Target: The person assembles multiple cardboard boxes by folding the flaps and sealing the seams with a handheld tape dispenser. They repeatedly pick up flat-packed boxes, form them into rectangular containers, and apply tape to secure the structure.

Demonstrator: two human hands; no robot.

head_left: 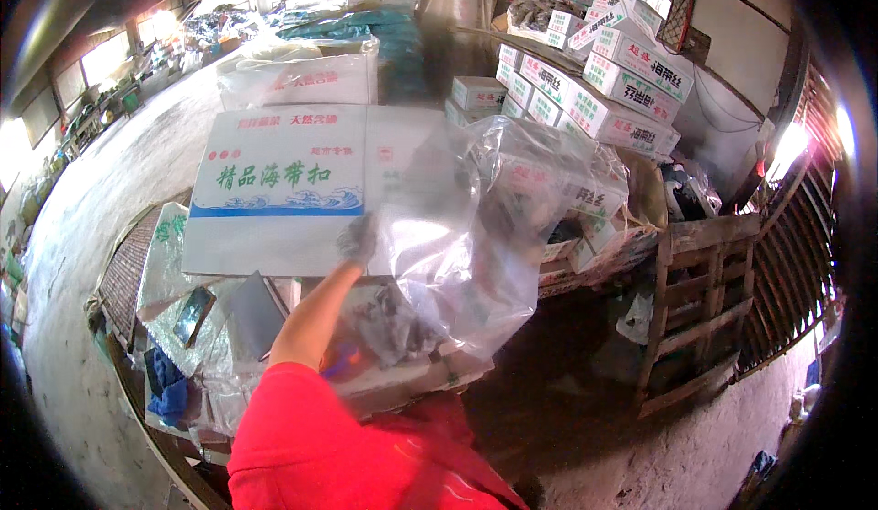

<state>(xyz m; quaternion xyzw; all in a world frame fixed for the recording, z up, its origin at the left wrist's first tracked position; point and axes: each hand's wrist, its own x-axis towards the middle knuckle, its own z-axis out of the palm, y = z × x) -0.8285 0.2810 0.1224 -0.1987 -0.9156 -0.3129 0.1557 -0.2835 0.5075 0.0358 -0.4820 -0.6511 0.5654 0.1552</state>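
Note:
My left hand (357,238), in a grey glove, reaches up from a red sleeve to the lower part of a white carton (274,236). It touches the carton's printed face, but motion blur hides how the fingers are set. The carton has green and red print and a blue wave band. Over its right end hangs a large clear plastic bag (466,263), spread and crumpled. My right hand does not show. Below the carton, a dark grey crumpled cloth or glove (398,327) rests on the packing surface beside my forearm.
Left of my arm lie a dark flat rectangular thing (194,316), a dark panel (253,313) and a blue cloth (166,386). Another bagged white carton (306,75) stands behind. Stacked white cartons (585,98) rise at the right, near a wooden pallet (700,309) standing upright.

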